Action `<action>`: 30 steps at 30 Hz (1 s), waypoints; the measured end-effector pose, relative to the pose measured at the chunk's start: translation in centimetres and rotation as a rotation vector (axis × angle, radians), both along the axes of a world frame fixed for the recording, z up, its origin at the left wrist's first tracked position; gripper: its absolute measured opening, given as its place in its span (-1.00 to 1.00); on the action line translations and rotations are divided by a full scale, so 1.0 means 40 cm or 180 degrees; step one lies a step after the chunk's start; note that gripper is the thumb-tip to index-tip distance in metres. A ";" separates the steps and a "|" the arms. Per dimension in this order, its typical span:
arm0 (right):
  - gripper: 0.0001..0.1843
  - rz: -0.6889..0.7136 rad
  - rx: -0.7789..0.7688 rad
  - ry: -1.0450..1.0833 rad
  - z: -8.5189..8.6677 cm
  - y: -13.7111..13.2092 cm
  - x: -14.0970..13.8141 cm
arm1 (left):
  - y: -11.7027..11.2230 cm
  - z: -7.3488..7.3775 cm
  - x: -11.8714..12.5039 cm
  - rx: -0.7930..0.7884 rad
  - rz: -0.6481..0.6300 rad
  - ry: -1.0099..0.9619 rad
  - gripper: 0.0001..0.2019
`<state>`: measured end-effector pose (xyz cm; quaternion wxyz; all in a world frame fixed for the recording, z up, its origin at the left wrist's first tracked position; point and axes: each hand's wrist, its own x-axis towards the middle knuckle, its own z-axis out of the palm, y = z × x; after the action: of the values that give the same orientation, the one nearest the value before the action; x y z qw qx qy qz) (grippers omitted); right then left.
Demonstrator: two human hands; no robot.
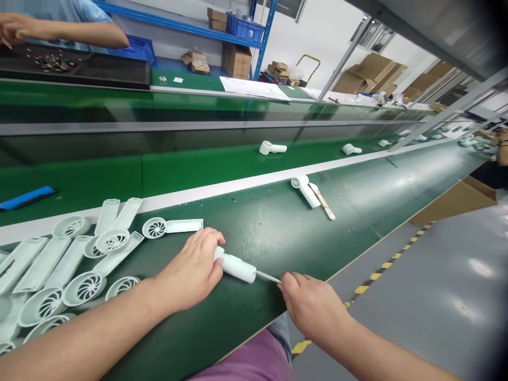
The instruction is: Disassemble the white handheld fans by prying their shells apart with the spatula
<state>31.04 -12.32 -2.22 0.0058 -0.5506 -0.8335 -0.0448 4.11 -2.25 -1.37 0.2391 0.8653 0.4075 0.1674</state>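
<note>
Head view: a person works over a green bench (238, 225). The left hand (196, 267) has its fingers and thumb clamped around the head of a pale fan (239, 268), whose handle points toward the right hand (307, 299). That hand's fingers are closed together on a thin tool (268, 277), its far end meeting the tip of the fan's handle; whether it goes inside or only touches cannot be told. The fan is held just above or on the bench, near the front edge, between the two hands.

Just beyond the left hand lies a single shell (178, 226), its round grille to the left. More shells (57, 262) lie heaped at the left, some overlapping. Farther right, a second fan (307, 193) lies beside a tan-and-white stick (323, 203). Behind, a green belt (99, 174) carries a third fan (273, 148), a fourth fan (351, 150) and, at the left, a blue strip (27, 197).

Across the belt, a co-worker's hand (18, 26) is over a black tray (115, 71) with small parts (55, 63). Any marks on the white paper (254, 87) near it and on the carton (237, 60) are too small to read.
</note>
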 end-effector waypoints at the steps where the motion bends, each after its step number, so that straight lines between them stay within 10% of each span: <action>1: -0.73 0.0022 0.0016 0.0015 0.002 0.000 -0.001 | 0.000 -0.001 0.000 0.0008 -0.0005 0.0011 -0.78; 30: -0.82 0.0053 -0.0644 -0.0862 0.052 0.025 -0.029 | 0.000 -0.004 0.003 -0.0028 0.0039 -0.0096 -0.79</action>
<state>29.86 -11.32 -0.12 -0.1617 -0.5304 -0.8315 -0.0344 4.23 -2.24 -1.53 0.2480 0.8591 0.4099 0.1801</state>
